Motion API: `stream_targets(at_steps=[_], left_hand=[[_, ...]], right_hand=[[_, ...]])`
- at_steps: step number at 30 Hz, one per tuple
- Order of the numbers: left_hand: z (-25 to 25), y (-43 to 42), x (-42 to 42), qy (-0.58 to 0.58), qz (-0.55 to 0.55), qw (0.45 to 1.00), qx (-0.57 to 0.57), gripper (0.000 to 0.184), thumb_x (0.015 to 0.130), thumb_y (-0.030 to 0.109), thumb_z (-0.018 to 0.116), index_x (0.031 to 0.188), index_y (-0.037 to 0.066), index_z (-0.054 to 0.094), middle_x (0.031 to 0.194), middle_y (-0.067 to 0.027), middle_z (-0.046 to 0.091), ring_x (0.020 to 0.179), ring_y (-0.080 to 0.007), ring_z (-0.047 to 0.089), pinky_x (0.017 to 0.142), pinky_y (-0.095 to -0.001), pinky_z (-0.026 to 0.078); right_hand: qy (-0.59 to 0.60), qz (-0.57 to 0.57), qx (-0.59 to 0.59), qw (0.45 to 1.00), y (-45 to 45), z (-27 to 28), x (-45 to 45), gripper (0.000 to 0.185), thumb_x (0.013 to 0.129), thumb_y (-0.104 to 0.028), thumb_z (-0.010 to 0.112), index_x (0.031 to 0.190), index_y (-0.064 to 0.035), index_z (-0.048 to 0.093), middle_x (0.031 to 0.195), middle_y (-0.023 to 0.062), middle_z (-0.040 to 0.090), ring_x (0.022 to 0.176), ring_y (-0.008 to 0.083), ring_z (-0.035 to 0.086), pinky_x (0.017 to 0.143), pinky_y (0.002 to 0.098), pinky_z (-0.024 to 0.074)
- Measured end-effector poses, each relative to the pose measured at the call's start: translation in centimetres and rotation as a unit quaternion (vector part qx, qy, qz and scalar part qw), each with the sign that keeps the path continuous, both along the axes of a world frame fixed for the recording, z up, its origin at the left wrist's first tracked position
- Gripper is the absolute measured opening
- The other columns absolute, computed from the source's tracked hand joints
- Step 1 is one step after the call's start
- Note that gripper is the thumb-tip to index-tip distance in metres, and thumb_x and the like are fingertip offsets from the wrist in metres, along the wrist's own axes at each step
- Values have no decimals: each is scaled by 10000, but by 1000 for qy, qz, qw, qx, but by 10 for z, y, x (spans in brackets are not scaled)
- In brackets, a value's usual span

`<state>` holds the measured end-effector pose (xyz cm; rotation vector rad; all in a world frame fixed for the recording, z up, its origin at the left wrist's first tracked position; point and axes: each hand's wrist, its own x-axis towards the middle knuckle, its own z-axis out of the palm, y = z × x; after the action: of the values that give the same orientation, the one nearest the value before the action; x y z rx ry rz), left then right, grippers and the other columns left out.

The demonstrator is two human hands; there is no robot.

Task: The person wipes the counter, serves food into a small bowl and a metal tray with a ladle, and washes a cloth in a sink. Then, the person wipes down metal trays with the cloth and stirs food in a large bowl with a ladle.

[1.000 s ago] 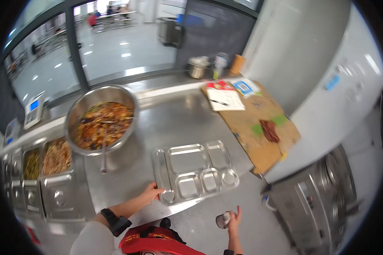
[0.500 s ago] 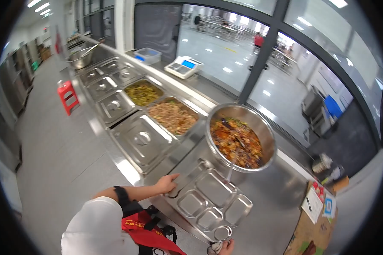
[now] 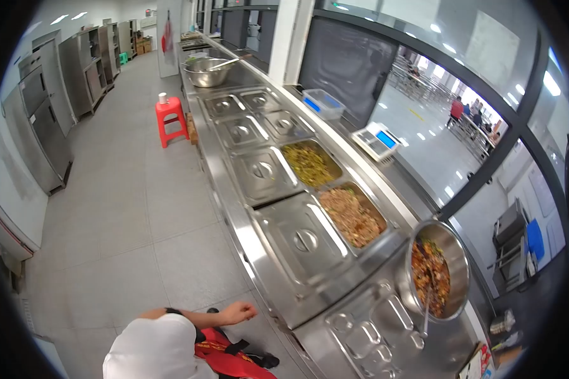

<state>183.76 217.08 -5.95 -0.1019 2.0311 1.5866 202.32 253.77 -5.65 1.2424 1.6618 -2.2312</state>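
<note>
My left hand (image 3: 239, 312) is held over the floor, just off the front edge of the steel counter. Its fingers are loosely curled and I see nothing in them. My right hand is outside the picture. Closest to my left hand on the counter is a compartment tray (image 3: 365, 337) of shiny steel, with no food visible in its hollows. Behind it stands a large steel bowl (image 3: 463, 273) of mixed cooked food (image 3: 428, 268). A ladle (image 3: 426, 316) leans in the bowl, its handle pointing toward the tray.
Along the counter are lidded pans (image 3: 305, 241), a pan of green vegetables (image 3: 308, 163) and a pan of minced food (image 3: 353, 218). A scale (image 3: 376, 141) and a plastic box (image 3: 323, 104) sit on the window ledge. A red stool (image 3: 171, 120) stands on the floor.
My view has swung left along the counter. My left hand has come away from the tray's edge. My right hand, at the tray's near corner before, has left the view.
</note>
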Motion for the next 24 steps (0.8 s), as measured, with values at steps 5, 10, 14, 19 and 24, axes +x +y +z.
stream_targets(at_steps=[5,10,14,19,24], left_hand=[[-64,-159,53,-161,67,978,-111,411,825,351,345,868,21,587,790,-83,602,739,-192,564,666,-295,442],[-86,-252,110,-90,132,983,-94,421,831,346,330,1073,53,511,1124,-113,484,1042,-209,436,919,-294,290],[-94,-282,133,-154,208,965,-49,423,829,349,338,1109,67,485,1150,-115,463,1046,-210,428,925,-296,281],[-60,-343,81,-169,299,938,-41,431,823,360,355,1121,69,469,1142,-115,464,1032,-214,434,911,-308,296],[-32,-413,16,-135,371,918,-45,442,817,370,371,1133,72,453,1133,-116,466,1017,-219,441,898,-320,311]], right_hand=[[-14,236,-106,966,-134,-23,-104,310,805,-232,448,998,5,494,953,114,509,866,201,489,779,317,379],[26,362,-132,922,-238,-35,-193,252,799,-200,457,955,-8,507,878,79,530,803,169,507,731,288,398],[62,398,-148,903,-304,-35,-258,207,794,-174,464,920,-19,518,818,52,546,753,144,521,693,266,414],[103,377,-155,907,-397,-14,-335,159,799,-161,445,831,-24,520,765,44,542,719,151,525,670,267,419],[61,380,-234,893,-482,33,-405,301,804,-230,379,1007,-24,463,963,101,528,915,222,506,823,365,392]])
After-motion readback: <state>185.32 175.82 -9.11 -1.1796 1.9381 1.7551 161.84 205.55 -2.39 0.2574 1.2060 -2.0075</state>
